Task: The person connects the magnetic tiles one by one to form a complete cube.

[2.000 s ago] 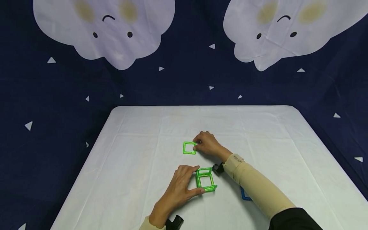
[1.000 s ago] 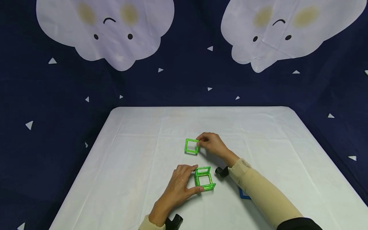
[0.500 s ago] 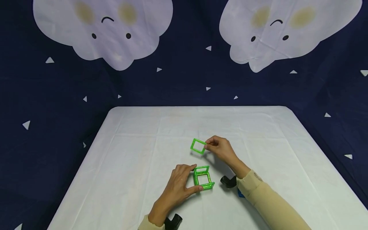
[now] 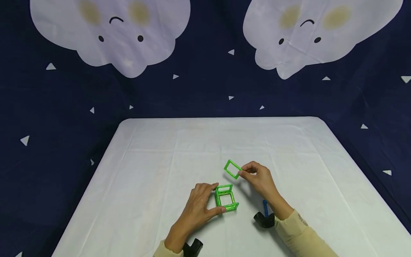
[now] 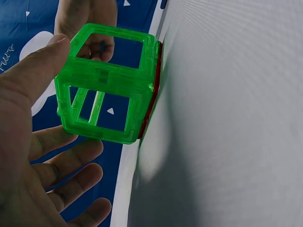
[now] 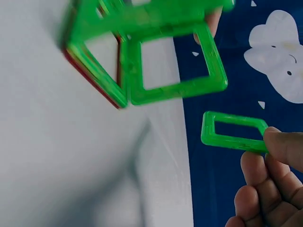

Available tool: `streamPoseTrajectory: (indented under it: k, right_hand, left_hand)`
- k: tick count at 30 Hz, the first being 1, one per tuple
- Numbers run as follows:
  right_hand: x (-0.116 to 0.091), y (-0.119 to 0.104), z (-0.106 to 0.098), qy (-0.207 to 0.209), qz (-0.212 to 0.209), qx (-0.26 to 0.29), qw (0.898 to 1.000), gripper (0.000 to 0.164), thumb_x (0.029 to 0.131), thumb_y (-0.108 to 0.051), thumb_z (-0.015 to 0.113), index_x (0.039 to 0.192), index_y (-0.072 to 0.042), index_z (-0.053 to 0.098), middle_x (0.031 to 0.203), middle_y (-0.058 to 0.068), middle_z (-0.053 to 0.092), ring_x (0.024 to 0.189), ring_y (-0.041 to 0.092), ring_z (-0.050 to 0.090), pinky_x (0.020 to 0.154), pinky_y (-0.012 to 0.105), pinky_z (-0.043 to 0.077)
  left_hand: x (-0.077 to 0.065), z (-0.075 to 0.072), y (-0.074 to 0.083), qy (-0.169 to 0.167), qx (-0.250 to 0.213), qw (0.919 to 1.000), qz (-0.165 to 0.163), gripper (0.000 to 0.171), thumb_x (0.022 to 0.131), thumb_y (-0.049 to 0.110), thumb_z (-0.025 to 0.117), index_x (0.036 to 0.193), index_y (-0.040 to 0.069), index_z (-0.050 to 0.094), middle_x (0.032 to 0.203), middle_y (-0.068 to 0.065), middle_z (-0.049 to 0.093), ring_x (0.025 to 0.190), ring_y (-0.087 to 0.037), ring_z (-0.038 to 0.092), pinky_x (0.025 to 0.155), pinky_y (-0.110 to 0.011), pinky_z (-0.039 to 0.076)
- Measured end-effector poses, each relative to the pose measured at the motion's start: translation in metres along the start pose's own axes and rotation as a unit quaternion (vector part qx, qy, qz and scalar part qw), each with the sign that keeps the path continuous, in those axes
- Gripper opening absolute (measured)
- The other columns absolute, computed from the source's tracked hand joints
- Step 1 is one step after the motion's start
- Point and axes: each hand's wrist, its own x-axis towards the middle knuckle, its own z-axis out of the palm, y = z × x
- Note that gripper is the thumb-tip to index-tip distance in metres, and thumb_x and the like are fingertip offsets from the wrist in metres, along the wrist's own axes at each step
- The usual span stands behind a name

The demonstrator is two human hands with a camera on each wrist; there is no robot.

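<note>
My left hand (image 4: 197, 207) holds a partly built cube of green see-through magnetic tiles (image 4: 225, 193) between thumb and index finger, near the middle of the table. The left wrist view shows a red edge (image 5: 151, 104) along the cube's table side; the other fingers spread loosely below. With thumb and fingertips, my right hand (image 4: 260, 180) pinches one square green magnetic tile (image 6: 235, 142) by its edge. That tile is tilted, beyond and to the right of the cube, with a gap between them.
A blue tile (image 4: 265, 208) shows partly beside the right wrist, mostly hidden by a black wrist mount (image 4: 264, 220). Another black mount (image 4: 193, 247) is under the left wrist. The white table (image 4: 154, 171) ends at a navy cloud-print curtain (image 4: 205, 89).
The right hand has lifted the green tile off the table and drawn it right and nearer, turning it askew. The left hand and the cube have stayed nearly in place.
</note>
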Motion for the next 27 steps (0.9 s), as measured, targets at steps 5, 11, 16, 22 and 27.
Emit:
streamPoseTrajectory:
  k: [5,11,16,22,27]
  right_hand:
    - [-0.023,0.005,0.0,0.024,0.021,0.0,1.0,0.014,0.08,-0.028,0.074,0.086,-0.016,0.068,0.084,0.0,0.067,0.08,0.008,0.058,0.076,0.027,0.044]
    - [-0.046,0.009,0.002,0.05,0.035,0.004,0.998,0.013,0.08,-0.027,0.075,0.084,-0.018,0.067,0.084,-0.003,0.066,0.078,0.004,0.057,0.069,0.022,0.044]
    - [-0.058,0.011,0.006,0.067,0.035,-0.01,0.997,0.011,0.078,-0.024,0.076,0.081,-0.019,0.066,0.081,-0.004,0.066,0.076,0.002,0.057,0.069,0.022,0.044]
    - [-0.067,0.013,0.011,0.077,0.03,-0.022,0.996,0.012,0.077,-0.02,0.078,0.079,-0.017,0.066,0.08,-0.003,0.065,0.076,0.002,0.058,0.071,0.024,0.045]
    - [-0.071,0.014,0.015,0.084,0.017,-0.021,0.996,0.013,0.075,-0.018,0.079,0.077,-0.016,0.066,0.078,-0.001,0.064,0.073,0.001,0.056,0.067,0.024,0.045]
  left_hand:
    - [-0.001,0.001,0.001,0.004,0.002,1.0,0.002,0.073,0.07,0.052,0.075,0.129,0.012,0.055,0.109,0.003,0.061,0.107,-0.013,0.05,0.086,-0.032,0.038]
    - [-0.002,0.002,0.003,0.004,0.017,0.9998,-0.01,0.074,0.07,0.054,0.074,0.129,0.014,0.054,0.109,0.003,0.062,0.107,-0.013,0.05,0.088,-0.032,0.039]
    - [-0.004,0.003,0.006,0.017,0.033,0.9992,-0.015,0.075,0.069,0.054,0.075,0.128,0.013,0.055,0.107,0.003,0.062,0.106,-0.014,0.05,0.088,-0.034,0.039]
    - [-0.005,0.005,0.01,0.023,0.046,0.9983,-0.028,0.076,0.069,0.054,0.075,0.129,0.012,0.055,0.109,0.002,0.062,0.107,-0.016,0.051,0.089,-0.036,0.04]
    - [-0.005,0.006,0.012,0.034,0.06,0.9972,-0.029,0.074,0.071,0.056,0.073,0.128,0.012,0.055,0.109,0.001,0.062,0.106,-0.016,0.051,0.09,-0.036,0.04]
